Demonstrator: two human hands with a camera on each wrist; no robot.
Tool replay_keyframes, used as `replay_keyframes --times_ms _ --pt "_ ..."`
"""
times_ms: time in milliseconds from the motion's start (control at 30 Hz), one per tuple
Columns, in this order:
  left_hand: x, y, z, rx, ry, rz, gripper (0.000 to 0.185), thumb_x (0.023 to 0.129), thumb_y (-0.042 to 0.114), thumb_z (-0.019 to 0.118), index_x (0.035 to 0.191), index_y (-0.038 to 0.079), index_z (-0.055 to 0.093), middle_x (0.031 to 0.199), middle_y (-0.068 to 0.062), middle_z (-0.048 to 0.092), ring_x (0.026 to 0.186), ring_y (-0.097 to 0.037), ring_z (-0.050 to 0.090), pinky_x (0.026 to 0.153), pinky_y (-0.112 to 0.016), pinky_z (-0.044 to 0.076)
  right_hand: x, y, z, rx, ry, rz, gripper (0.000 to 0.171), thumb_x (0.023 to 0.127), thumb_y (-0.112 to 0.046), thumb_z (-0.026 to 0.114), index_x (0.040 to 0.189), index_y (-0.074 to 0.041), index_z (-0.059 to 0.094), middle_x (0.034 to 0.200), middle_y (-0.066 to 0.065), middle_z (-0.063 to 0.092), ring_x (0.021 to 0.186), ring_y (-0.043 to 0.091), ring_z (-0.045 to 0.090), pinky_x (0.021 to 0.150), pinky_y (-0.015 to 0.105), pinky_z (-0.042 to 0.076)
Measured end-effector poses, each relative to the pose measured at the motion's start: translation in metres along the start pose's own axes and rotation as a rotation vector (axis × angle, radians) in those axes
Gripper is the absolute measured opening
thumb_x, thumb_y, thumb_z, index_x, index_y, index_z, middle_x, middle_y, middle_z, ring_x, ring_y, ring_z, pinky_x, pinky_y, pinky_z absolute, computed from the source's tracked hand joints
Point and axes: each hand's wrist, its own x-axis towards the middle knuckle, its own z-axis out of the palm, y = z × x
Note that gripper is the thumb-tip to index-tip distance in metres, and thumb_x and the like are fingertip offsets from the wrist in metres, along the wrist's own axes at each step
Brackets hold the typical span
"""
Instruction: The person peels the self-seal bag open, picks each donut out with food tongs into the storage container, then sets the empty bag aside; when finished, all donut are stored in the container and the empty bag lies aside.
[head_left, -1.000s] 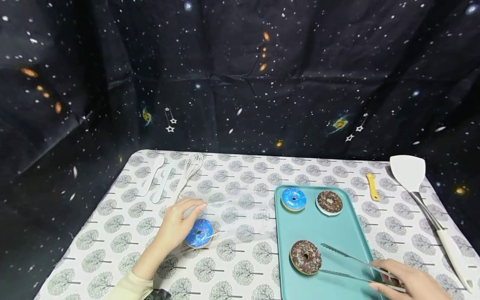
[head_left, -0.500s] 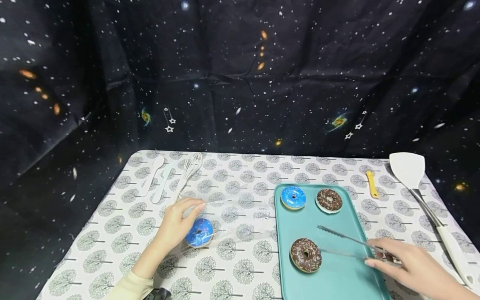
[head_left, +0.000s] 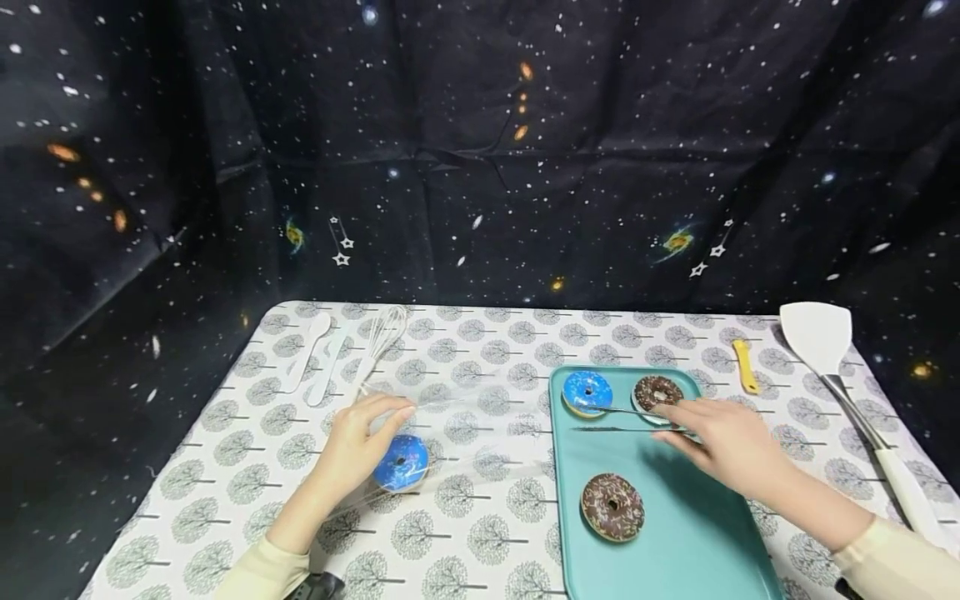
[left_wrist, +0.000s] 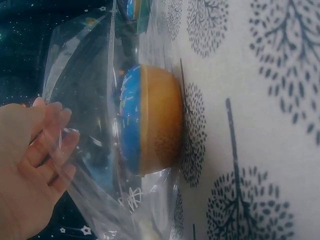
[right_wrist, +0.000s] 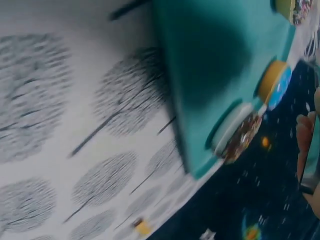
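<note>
My left hand (head_left: 356,446) pinches the edge of a clear plastic bag (left_wrist: 85,75), lifting its upper layer. Inside the bag a blue-iced doughnut (head_left: 408,475) with sprinkles lies on the tablecloth. My right hand (head_left: 731,442) holds metal tongs (head_left: 622,429) over the teal tray (head_left: 682,542). In the head view the spread tong tips overlap the near edge of another blue doughnut (head_left: 580,390) at the tray's back left. A brown sprinkled doughnut (head_left: 645,393) at the back right is partly hidden behind the right hand. Closer to me lies another brown doughnut (head_left: 626,512).
A white spoon (head_left: 305,358), a pale flat utensil (head_left: 327,367) and a whisk (head_left: 380,337) lie at the back left. Right of the tray are a small yellow-handled tool (head_left: 745,367) and a large white spatula (head_left: 821,337). A dark starry curtain (head_left: 465,167) hangs behind the table.
My right hand has carried the tongs back and left, away from the front brown doughnut to the blue one on the tray. My left hand stays at the bag.
</note>
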Motion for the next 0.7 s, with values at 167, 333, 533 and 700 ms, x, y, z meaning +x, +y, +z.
replay_keyframes --times_ms 167,333,533,700 --pt "-0.002 0.0 -0.003 -0.022 -0.014 -0.002 0.016 0.089 0.023 0.065 0.1 0.013 0.071 0.102 0.003 0.069 0.101 -0.017 0.062 0.096 -0.039 0.048 0.02 -0.013 0.018 0.0 0.07 -0.096 0.035 0.09 -0.043 0.057 0.097 -0.011 0.07 0.076 -0.002 0.067 0.059 0.011 0.058 0.052 0.027 0.051" --pt "-0.003 -0.002 -0.004 -0.044 -0.031 0.03 0.015 0.089 0.024 0.064 0.098 0.015 0.071 0.101 0.008 0.068 0.102 -0.014 0.062 0.096 -0.038 0.047 0.037 -0.027 0.032 0.002 0.058 -0.143 0.034 0.089 -0.043 0.059 0.099 -0.012 0.07 0.077 -0.005 0.067 0.064 0.011 0.06 0.057 0.028 0.051" --pt "-0.003 -0.002 -0.002 -0.035 -0.032 0.023 0.016 0.089 0.026 0.064 0.098 0.016 0.071 0.102 0.008 0.068 0.103 -0.015 0.061 0.097 -0.041 0.046 0.061 -0.045 0.046 0.054 -0.013 -0.208 0.039 0.076 -0.036 0.074 0.106 -0.012 0.068 0.086 -0.003 0.069 0.074 0.011 0.064 0.063 0.028 0.055" --pt "-0.002 0.0 -0.001 -0.029 -0.03 0.01 0.015 0.089 0.026 0.064 0.098 0.016 0.071 0.102 0.004 0.069 0.103 -0.017 0.062 0.097 -0.041 0.046 0.083 -0.058 0.055 0.096 -0.116 -0.252 0.041 0.08 -0.039 0.071 0.109 -0.01 0.067 0.087 -0.003 0.067 0.074 0.011 0.063 0.066 0.027 0.055"
